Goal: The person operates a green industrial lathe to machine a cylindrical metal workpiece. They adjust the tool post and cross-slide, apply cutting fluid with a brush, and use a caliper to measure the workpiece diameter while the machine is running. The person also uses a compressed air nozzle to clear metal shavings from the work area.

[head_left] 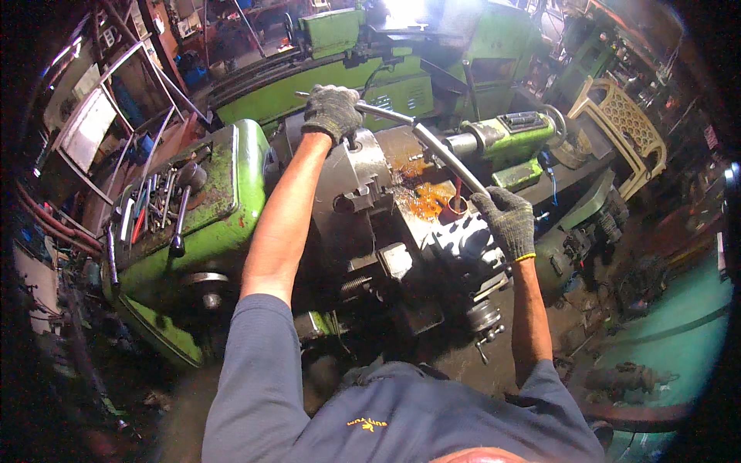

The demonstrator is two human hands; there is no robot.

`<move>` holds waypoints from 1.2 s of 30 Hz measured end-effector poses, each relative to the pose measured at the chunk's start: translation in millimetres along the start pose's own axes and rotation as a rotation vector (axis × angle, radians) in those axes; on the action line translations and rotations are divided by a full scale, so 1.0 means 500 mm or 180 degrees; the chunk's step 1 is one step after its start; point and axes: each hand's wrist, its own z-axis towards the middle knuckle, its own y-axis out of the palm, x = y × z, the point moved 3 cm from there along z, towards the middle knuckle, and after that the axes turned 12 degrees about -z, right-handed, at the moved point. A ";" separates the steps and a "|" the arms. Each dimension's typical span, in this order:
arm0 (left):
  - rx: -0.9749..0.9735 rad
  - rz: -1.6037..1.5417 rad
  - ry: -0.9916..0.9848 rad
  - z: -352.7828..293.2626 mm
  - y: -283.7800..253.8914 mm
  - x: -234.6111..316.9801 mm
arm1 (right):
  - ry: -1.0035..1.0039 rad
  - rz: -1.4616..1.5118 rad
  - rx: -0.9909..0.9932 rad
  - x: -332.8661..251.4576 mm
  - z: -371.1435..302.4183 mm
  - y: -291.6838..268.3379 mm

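I stand over a green lathe [231, 177]. My left hand [332, 112], in a dark knit glove, is closed on the top of a steel key set upright in the grey chuck [359, 166]. A long steel bar [421, 135] runs from that hand down to the right. My right hand [508, 220], also gloved, grips the bar's lower end above the dark tool post [463, 243]. Both arms are bare below blue sleeves.
Several hand tools lie in a tray on the headstock [150, 208]. The green tailstock [513, 135] sits right of the chuck, with rusty orange liquid [428, 197] on the bed. A tan plastic chair [625, 131] stands at the right, another green machine [340, 69] behind.
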 end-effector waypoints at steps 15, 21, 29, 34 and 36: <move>0.0156 -0.0320 0.0296 0.015 0.017 -0.027 | -0.2145 -0.2545 0.1387 -0.129 0.136 -0.085; -0.0080 -0.0329 0.0407 0.022 0.006 -0.002 | -0.2013 -0.2144 0.0844 -0.068 0.179 -0.028; -0.0467 0.0069 -0.0064 0.085 0.021 -0.018 | -0.1010 -0.3683 0.0518 0.071 0.297 -0.036; -0.0844 -0.0002 -0.0297 0.113 0.050 -0.076 | -0.0499 -0.3215 0.0192 -0.058 0.284 -0.038; -0.0897 0.0046 -0.0380 0.121 0.043 -0.072 | -0.0527 -0.3155 0.0273 -0.069 0.294 -0.048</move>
